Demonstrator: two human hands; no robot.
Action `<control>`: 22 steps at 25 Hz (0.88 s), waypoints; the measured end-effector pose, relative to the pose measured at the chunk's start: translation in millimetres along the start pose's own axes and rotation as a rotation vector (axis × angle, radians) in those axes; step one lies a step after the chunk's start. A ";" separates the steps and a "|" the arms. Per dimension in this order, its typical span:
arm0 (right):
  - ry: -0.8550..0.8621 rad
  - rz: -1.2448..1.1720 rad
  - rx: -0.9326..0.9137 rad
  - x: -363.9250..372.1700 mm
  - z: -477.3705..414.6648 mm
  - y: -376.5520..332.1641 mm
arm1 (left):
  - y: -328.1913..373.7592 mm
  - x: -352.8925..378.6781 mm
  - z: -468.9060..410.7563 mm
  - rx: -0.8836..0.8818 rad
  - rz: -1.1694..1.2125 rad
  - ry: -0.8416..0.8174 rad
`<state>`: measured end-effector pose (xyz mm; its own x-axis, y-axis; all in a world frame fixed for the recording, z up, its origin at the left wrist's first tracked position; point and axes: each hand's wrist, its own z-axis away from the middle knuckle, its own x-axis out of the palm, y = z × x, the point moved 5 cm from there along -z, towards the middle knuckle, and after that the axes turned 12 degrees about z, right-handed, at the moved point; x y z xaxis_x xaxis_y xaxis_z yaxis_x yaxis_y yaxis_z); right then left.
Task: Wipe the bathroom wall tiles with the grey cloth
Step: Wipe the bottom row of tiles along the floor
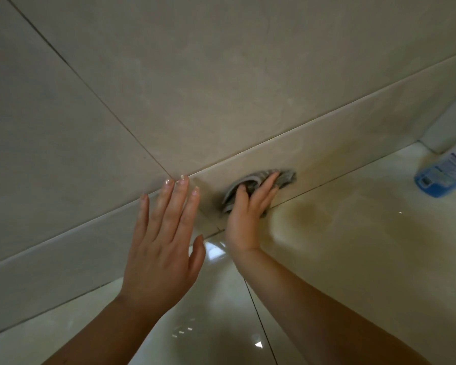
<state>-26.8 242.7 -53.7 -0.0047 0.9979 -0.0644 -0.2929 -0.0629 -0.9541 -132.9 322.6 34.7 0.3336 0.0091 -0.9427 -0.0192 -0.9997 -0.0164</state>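
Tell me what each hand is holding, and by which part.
The right hand presses the bunched grey cloth to the wall tile, fingers over its middle, thumb tucked in a fold. The left hand holds nothing.

walls: beige wall tiles [221, 75] met at thin dark grout lines, narrower skirting row [366, 131] ran below | floor [353, 259]: glossy cream, mirrored bright light, yellowish patch near the wall | right edge: blue bottle [442, 175] lay on it
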 end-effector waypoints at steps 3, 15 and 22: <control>0.188 0.092 -0.083 -18.7 -33.2 -6.2 | 3.5 2.1 -4.1 0.018 0.008 -0.002; 0.380 0.153 -0.346 -69.9 -81.9 -44.0 | 33.3 19.4 -30.1 0.102 0.082 -0.002; 0.276 0.088 -0.173 -83.3 -91.0 -18.9 | 55.0 31.7 -53.8 0.217 0.074 -0.042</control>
<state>66.2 159.4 -56.9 0.2430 0.9486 -0.2029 -0.1364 -0.1736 -0.9753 -72.7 266.7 21.9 0.2844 -0.0589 -0.9569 -0.2457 -0.9692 -0.0134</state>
